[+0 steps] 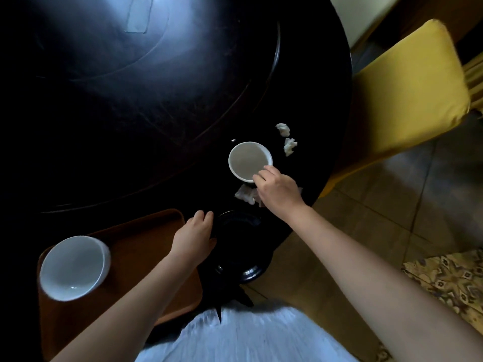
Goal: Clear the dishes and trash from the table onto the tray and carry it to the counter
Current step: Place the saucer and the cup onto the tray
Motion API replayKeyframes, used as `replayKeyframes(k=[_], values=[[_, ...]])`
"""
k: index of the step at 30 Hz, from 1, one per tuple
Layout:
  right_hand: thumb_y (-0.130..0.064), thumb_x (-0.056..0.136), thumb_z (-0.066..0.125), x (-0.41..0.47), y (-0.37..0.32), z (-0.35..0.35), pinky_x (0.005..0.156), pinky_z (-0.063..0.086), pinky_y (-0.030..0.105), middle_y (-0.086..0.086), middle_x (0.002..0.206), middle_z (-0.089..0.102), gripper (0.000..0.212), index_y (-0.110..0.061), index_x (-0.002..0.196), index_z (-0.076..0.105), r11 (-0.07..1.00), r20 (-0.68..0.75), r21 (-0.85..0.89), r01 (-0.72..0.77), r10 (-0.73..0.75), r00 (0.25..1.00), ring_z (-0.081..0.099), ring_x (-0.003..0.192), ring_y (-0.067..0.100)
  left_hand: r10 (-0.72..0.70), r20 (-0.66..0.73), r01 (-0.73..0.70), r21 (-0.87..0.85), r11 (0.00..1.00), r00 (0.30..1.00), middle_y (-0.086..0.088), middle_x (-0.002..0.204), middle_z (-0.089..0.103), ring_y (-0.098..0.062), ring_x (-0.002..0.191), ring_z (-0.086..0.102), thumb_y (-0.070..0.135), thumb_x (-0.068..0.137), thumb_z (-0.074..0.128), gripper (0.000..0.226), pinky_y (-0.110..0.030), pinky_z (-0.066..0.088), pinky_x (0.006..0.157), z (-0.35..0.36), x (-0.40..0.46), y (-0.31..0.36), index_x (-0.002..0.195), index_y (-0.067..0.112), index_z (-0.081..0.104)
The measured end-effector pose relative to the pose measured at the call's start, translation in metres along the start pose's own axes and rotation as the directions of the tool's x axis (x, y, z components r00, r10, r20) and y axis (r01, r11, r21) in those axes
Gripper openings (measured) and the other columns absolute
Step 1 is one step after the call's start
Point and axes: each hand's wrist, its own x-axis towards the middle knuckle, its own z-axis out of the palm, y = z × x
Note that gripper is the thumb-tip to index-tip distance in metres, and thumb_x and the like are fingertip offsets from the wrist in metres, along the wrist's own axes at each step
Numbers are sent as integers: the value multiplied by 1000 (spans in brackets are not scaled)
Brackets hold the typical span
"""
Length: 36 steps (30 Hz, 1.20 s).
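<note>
A brown tray lies at the near left of the dark round table, with a white bowl on its left part. A second white bowl stands on the table further right. My right hand pinches its near rim. My left hand rests at the tray's right edge, fingers curled against the rim of a black plate. Crumpled white tissues lie by the far bowl: two pieces to its right, another tissue partly under my right hand.
A yellow cushioned chair stands close to the table's right side. A tiled floor and a patterned rug lie to the right. A pale rectangular reflection shows on the table's far part.
</note>
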Motion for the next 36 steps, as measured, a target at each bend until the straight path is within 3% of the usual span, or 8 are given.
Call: replayKeyframes(k=[3, 5, 10, 14, 18, 23, 30, 36], values=[[4, 44, 79, 5, 1, -6, 37, 46, 25, 8, 57, 62, 27, -8, 59, 59, 999, 7, 26, 42, -42, 999, 64, 61, 26, -56, 5, 57, -137, 989, 998, -1, 87, 50, -25, 81, 60, 25, 82, 57, 25, -30, 41, 56, 2, 0, 0, 101, 12, 49], [7, 37, 80, 9, 2, -7, 31, 39, 21, 7, 51, 57, 32, -7, 52, 55, 997, 12, 54, 45, -46, 999, 61, 53, 26, -93, 44, 101, -245, 964, 995, 0, 83, 56, -24, 80, 62, 20, 82, 57, 17, -30, 43, 58, 2, 0, -1, 97, 12, 52], [12, 41, 78, 12, 6, -3, 34, 44, 23, 11, 54, 59, 32, -5, 54, 55, 991, -23, 62, 117, -116, 993, 61, 55, 27, -121, 188, 195, -455, 869, 975, -3, 90, 65, -16, 72, 64, 13, 85, 56, 15, -32, 55, 67, -4, -1, -10, 100, 14, 57], [8, 56, 77, 15, 13, -6, 47, 54, 30, 12, 64, 64, 23, -4, 66, 61, 988, -69, 64, 143, -138, 988, 64, 66, 29, -129, 163, 200, -566, 800, 978, -3, 90, 65, -15, 75, 66, 12, 86, 55, 11, -36, 58, 69, -12, -13, -13, 96, 16, 56], [6, 69, 71, 2, 12, -19, 62, 59, 38, 16, 76, 67, 14, 0, 80, 65, 977, -164, 159, 142, -116, 980, 65, 77, 33, -250, 124, 251, -775, 580, 960, -6, 88, 65, -18, 78, 67, 7, 86, 54, 13, -31, 58, 63, -19, -37, -21, 87, 20, 57], [-1, 75, 70, -25, -10, -35, 78, 58, 36, 15, 84, 70, 17, 2, 91, 67, 965, -320, 205, 164, -92, 943, 67, 83, 30, -426, 107, 247, -925, 288, 898, -8, 87, 65, -17, 80, 65, 2, 87, 54, 13, -20, 56, 57, -14, -75, -44, 88, 13, 60], [-4, 75, 70, -46, -63, -29, 84, 52, 32, 11, 88, 70, 18, -2, 94, 67, 956, -336, 244, 161, -72, 939, 66, 87, 26, -595, 155, 250, -965, 80, 789, -11, 82, 62, -21, 79, 62, 3, 88, 53, 13, -14, 54, 54, 16, -112, -83, 82, 15, 54], [-7, 84, 56, -52, -108, -22, 78, 57, 33, 10, 84, 68, 12, -4, 90, 65, 925, -301, 269, 269, -184, 936, 65, 86, 25, -647, 214, 244, -969, -45, 732, -9, 82, 61, -20, 81, 61, 6, 88, 54, 12, -13, 53, 53, 28, -122, -104, 81, 16, 55]])
